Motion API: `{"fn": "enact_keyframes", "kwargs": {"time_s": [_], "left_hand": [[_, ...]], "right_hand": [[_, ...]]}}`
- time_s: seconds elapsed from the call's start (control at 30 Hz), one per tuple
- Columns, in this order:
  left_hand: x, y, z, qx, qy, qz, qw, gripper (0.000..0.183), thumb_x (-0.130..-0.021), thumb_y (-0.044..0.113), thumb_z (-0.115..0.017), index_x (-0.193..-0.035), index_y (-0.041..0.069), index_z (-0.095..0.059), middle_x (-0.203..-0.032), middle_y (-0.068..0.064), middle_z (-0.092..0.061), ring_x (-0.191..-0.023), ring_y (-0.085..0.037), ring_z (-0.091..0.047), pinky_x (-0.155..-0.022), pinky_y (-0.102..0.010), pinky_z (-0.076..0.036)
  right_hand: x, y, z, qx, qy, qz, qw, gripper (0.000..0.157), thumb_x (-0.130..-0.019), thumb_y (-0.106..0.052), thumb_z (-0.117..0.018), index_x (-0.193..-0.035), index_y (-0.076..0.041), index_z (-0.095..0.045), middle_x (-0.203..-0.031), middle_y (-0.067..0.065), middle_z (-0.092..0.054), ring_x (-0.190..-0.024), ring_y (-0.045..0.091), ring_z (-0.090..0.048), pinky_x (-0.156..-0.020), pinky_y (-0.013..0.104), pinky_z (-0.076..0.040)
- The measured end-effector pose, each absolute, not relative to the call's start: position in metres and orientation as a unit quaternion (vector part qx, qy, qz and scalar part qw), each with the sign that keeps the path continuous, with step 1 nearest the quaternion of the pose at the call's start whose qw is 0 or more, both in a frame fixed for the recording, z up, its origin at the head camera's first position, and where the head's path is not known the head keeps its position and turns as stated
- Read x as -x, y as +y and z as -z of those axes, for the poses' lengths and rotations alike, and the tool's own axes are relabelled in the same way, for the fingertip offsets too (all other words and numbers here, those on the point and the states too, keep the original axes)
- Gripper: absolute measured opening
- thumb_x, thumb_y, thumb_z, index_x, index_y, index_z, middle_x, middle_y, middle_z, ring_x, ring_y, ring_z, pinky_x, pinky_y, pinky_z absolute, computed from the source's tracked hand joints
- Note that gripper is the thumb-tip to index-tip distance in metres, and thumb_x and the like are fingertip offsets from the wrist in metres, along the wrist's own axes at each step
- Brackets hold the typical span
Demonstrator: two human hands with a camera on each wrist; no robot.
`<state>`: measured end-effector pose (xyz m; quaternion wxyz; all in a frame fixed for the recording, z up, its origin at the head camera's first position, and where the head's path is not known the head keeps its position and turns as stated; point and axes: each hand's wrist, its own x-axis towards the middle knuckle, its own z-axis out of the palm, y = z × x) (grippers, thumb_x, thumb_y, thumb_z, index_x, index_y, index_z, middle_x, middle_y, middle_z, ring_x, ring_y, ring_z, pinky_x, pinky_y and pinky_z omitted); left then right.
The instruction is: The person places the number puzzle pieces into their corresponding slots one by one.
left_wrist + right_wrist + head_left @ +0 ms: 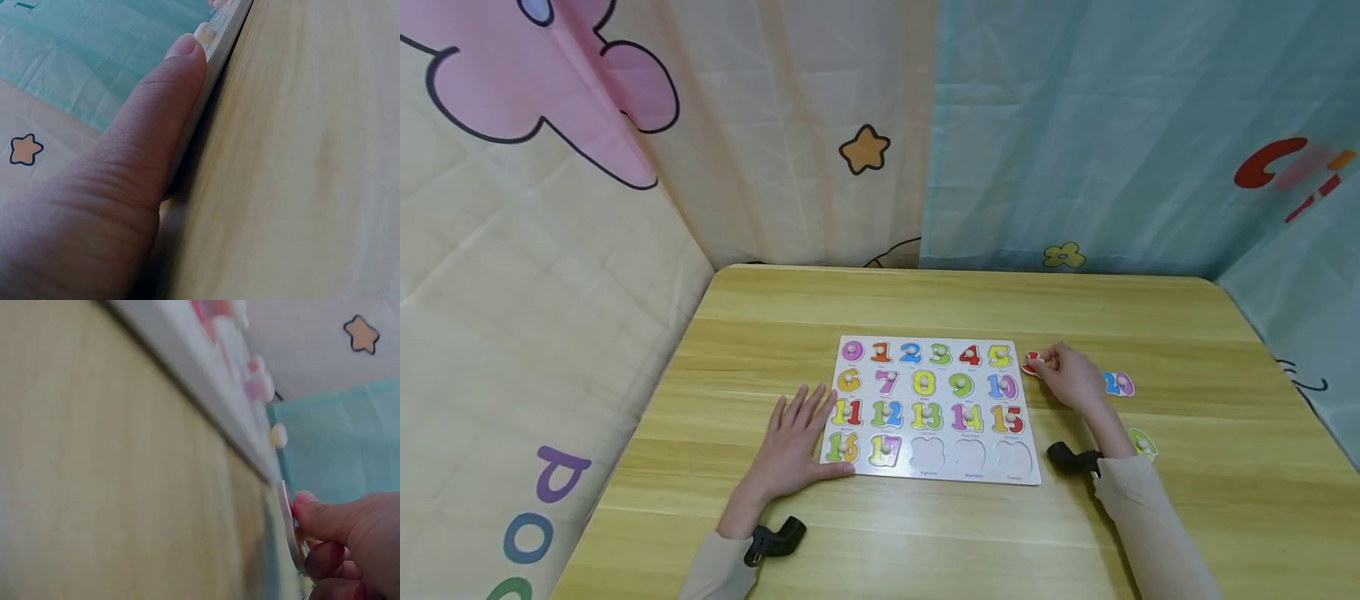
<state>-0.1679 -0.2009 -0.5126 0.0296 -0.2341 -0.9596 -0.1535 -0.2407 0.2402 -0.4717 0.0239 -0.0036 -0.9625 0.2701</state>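
Note:
A white number puzzle board (934, 477) lies on the table, with coloured number pieces from 0 to 17 in its rows. Three bare recesses show at the right of its bottom row. My left hand (790, 450) rests at the board's left edge, fingers spread and straight, the thumb along the lower left corner. Just beyond the board's upper right side, my right hand (1071, 379) pinches a red number puzzle piece (1030, 364). In the right wrist view that number puzzle piece (290, 528) is tilted on edge between thumb and fingers; its full number is hidden.
A blue and purple 20 piece (1120, 384) lies to the right of my right hand. Closer to me, a green and yellow piece (1142, 443) sits by the right forearm, partly covered. Curtains (805, 167) hang behind the wooden table (925, 542).

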Motion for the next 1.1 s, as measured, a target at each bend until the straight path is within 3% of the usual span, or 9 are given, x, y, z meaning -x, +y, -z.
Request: {"fn": "enact_keyframes", "kwargs": {"time_s": [0.23, 0.57, 1.1], "left_hand": [[0.169, -0.201, 0.513, 0.233, -0.960, 0.154, 0.033, 0.111, -0.071, 0.081, -0.052, -0.153, 0.014, -0.018, -0.157, -0.010, -0.015, -0.142, -0.033, -0.004, -0.111, -0.053, 0.002], [0.167, -0.200, 0.510, 0.229, -0.961, 0.151, 0.020, 0.112, -0.070, 0.082, -0.052, -0.153, 0.014, -0.017, -0.157, -0.009, -0.013, -0.143, -0.032, -0.002, -0.111, -0.052, 0.002], [0.168, -0.199, 0.513, 0.231, -0.961, 0.152, 0.027, 0.112, -0.070, 0.082, -0.051, -0.153, 0.014, -0.018, -0.157, -0.009, -0.013, -0.143, -0.032, -0.003, -0.111, -0.053, 0.001]], "right_hand": [[0.218, 0.195, 0.455, -0.097, -0.952, -0.288, 0.047, 0.023, -0.089, -0.025, -0.068, -0.090, -0.003, -0.059, -0.060, 0.000, -0.046, -0.049, 0.015, -0.041, -0.044, 0.027, -0.030], [0.178, 0.122, 0.469, -0.256, -0.926, -0.272, -0.050, 0.021, -0.081, -0.036, -0.075, -0.078, -0.024, -0.058, -0.055, -0.014, -0.042, -0.049, 0.004, -0.038, -0.045, 0.022, -0.027], [0.170, 0.100, 0.475, -0.238, -0.934, -0.250, -0.089, 0.025, -0.079, -0.040, -0.076, -0.073, -0.024, -0.057, -0.051, -0.011, -0.042, -0.048, 0.008, -0.037, -0.046, 0.024, -0.027]]}}
